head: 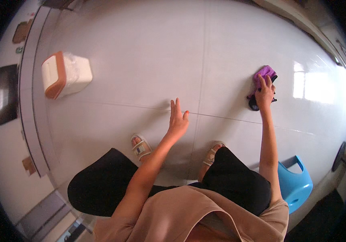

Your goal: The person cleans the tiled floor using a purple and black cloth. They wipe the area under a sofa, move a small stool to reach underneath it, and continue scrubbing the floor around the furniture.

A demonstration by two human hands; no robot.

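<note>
My right hand (pixel 265 92) grips a purple cloth item (pixel 265 72) with black parts, low over or against the pale tiled floor at the right. What kind of item it is cannot be told. Some of it is hidden under the fingers. My left hand (pixel 179 119) is held out in front of me with its fingers apart and nothing in it. Beneath it lies the tiled floor (pixel 148 75). My feet, in strapped sandals (pixel 141 147), are on the floor below and beside my left hand.
A white bin with an orange rim (pixel 79 74) lies at the left. A blue plastic stool (pixel 296 184) stands close to my right side. A grey ledge (pixel 29 90) runs along the left wall, and a dark round base (pixel 339 156) is at the far right.
</note>
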